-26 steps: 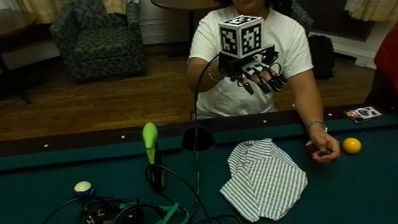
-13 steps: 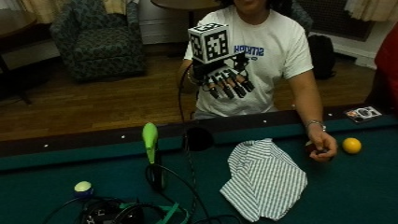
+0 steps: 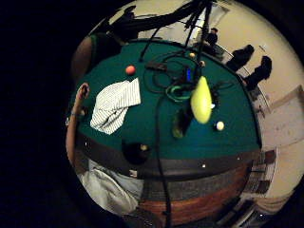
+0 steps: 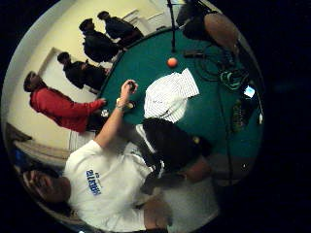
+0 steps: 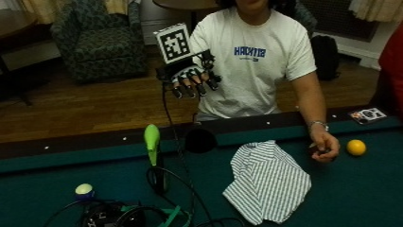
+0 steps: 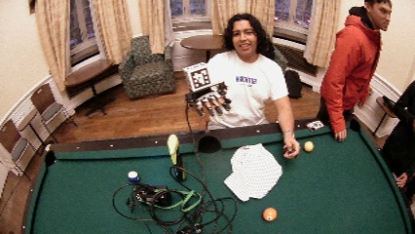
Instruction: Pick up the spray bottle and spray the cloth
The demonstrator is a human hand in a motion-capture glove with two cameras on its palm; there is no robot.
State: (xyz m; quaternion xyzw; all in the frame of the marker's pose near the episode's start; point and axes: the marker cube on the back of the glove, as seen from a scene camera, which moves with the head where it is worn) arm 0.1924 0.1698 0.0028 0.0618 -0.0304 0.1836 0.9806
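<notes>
A person stands behind the near rail of a green pool table (image 5: 378,189). The gloved right hand (image 5: 192,80) is raised in the air at chest height, above and behind the rail, fingers spread downward and holding nothing.

The spray bottle (image 5: 153,156) stands upright on the felt just inside the rail, yellow-green head uppermost, below that hand, a little to its outer side, and well apart from it. The striped cloth (image 5: 266,182) lies crumpled flat on the felt, near the bottle but not touching it.

The bare left hand (image 5: 324,149) rests on the felt beside the cloth's far corner, fingers curled; whether it holds anything cannot be told. A yellow ball (image 5: 356,147) sits just beside it.

A side pocket (image 5: 200,140) opens in the rail between bottle and cloth. Tangled cables (image 5: 132,215) crowd the felt in front of the bottle, near a white-and-blue ball (image 5: 83,190). An orange ball (image 6: 270,214) lies beyond the cloth in open felt.
</notes>
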